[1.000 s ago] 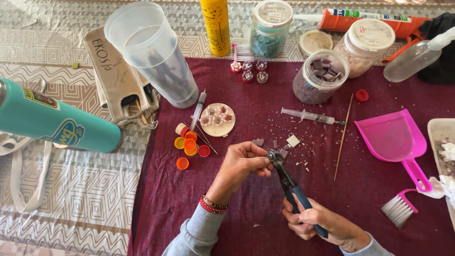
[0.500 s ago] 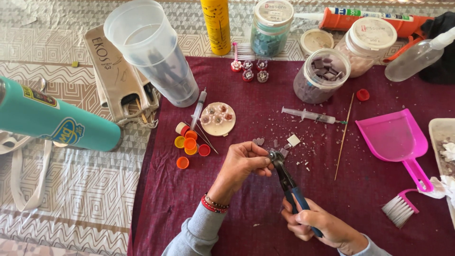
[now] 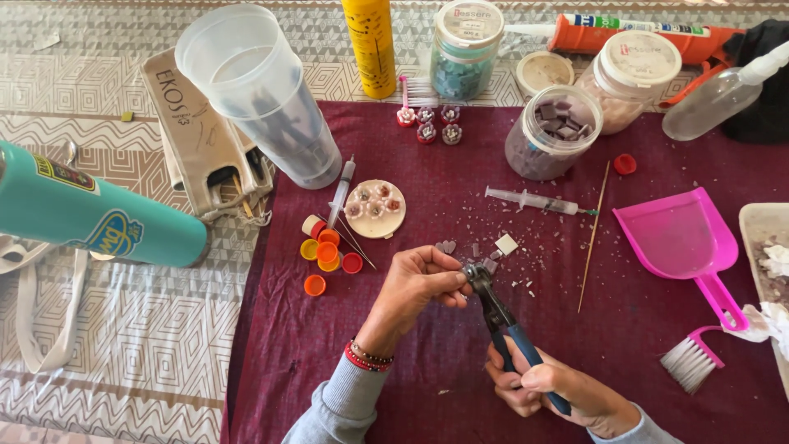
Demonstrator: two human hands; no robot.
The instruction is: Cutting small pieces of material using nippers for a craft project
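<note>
The maroon cloth (image 3: 394, 362) covered the middle of the surface and served as the landmark for everything else. Off its left edge lay a teal bottle (image 3: 90, 214) on its side. At its upper left corner stood a clear plastic tumbler (image 3: 259, 90), tilted, with dark tool-like shapes inside that could not be made out. Above its top edge stood a yellow can (image 3: 370, 45) and a lidded jar (image 3: 464, 45) of bluish pieces. Just inside that edge sat an open jar (image 3: 552, 131) holding purple tile pieces, with a capped jar (image 3: 629, 78) of pale contents behind it. A pink dustpan (image 3: 682, 238) lay near the right edge of the cloth, and a white tray (image 3: 768, 263) with scraps lay off that edge. A small round lid (image 3: 375, 208) left of the cloth's middle carried tiny flower shapes.

Low on the cloth's middle, the right hand (image 3: 559, 390) was clenched around the blue handles of the nippers (image 3: 501, 316). The left hand (image 3: 419, 284) pinched something tiny at the tool's head; the piece itself was hidden by the fingers.

Compared with half a second before, both hands and the nippers sat in nearly the same spot, and the containers had not moved.
</note>
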